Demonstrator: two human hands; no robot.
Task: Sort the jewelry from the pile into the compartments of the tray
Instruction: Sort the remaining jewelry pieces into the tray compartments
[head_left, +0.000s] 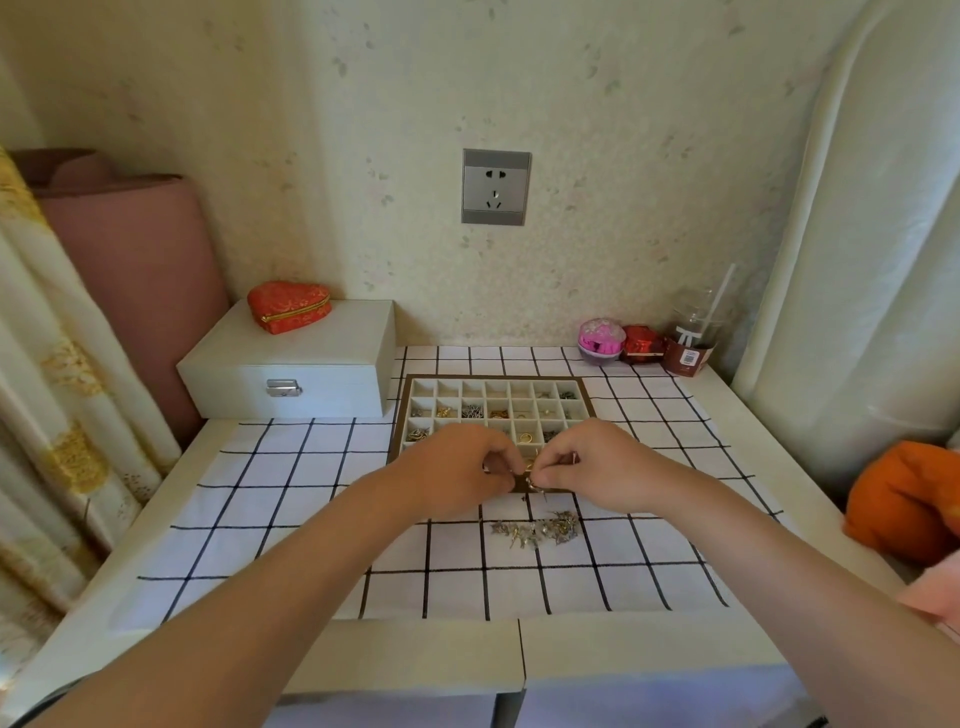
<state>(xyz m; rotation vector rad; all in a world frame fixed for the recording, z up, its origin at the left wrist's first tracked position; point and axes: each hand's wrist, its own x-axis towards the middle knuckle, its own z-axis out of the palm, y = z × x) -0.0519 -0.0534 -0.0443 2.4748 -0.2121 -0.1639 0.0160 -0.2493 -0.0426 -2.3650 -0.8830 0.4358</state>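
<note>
Jewelry pile (537, 531), one; tray (493, 376), one; two hands (457, 470) (597, 467) pinch one piece (534, 484).

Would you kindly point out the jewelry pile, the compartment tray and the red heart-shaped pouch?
jewelry pile (537, 531): head view, middle of the heap.
compartment tray (497, 389): head view, empty back-row compartment.
red heart-shaped pouch (289, 305): head view, centre of its top.

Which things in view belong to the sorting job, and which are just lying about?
Job: jewelry pile; compartment tray; small jewelry piece pinched between left hand and right hand.
Lying about: white jewelry box; red heart-shaped pouch; pink round box; red box; plastic cup with straw; wall socket.
</note>
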